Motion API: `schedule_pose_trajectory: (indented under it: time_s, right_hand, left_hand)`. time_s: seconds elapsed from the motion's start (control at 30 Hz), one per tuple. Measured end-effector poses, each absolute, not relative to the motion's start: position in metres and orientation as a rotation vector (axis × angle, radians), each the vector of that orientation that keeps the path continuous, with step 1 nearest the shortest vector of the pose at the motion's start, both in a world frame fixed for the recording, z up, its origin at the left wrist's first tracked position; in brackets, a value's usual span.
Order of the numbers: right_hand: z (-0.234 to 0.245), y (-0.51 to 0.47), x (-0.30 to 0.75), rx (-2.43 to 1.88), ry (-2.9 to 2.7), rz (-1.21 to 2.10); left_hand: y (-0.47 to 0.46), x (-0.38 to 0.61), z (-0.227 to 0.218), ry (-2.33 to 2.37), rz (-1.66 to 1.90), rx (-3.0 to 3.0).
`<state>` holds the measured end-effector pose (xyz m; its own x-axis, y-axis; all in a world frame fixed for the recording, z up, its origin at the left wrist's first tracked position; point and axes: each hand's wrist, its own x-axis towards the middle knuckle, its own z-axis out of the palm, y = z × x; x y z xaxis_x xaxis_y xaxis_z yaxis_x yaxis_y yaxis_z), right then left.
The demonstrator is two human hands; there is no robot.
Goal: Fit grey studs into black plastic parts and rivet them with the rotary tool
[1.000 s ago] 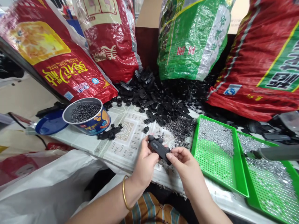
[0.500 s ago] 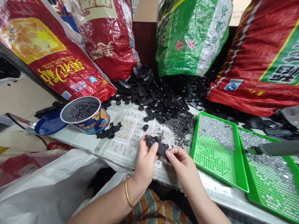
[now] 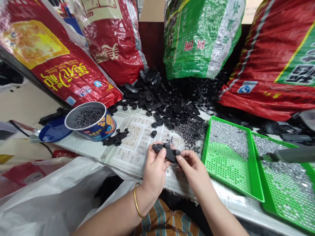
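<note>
While the left hand (image 3: 155,172) grips a black, elongated, knobbed plastic part (image 3: 170,155) over the pale patterned tabletop (image 3: 131,154), seemingly to steady it, the right hand (image 3: 197,171) pinches its four o'clock end, a green perforated plastic tray (image 3: 224,166) lying at three o'clock, apparently for easy reach

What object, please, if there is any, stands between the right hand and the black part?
Nothing visible does: the right hand touches one end of the black part directly, while the left hand holds the other end.
</note>
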<state>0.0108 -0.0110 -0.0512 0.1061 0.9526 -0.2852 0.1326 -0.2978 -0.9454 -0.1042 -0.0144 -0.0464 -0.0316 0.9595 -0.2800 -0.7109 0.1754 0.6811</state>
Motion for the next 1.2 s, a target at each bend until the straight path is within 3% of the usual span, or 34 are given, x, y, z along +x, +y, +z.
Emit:
schedule_pose_trajectory:
  time_s: [0.17,0.53,0.83,1.0,1.2]
  right_hand:
    - [-0.052,-0.019,0.001,-1.43,-0.783,1.529]
    - [-0.059,-0.022,-0.007,-1.238,-0.671,1.358]
    - [-0.051,-0.029,-0.006,-1.48,-1.121,1.015]
    - [-0.048,-0.034,0.012,-1.192,-1.422,1.088]
    - [-0.034,-0.012,0.039,-1.213,-1.794,1.148]
  left_hand:
    - [-0.013,-0.104,-0.046,0.776,1.463,0.347]
    - [-0.019,-0.105,-0.04,0.918,1.442,0.346]
    - [-0.007,-0.105,-0.041,0.83,1.471,0.246]
    - [-0.002,-0.115,-0.041,0.807,1.323,0.174]
    - [-0.013,-0.123,-0.032,0.633,0.984,0.102]
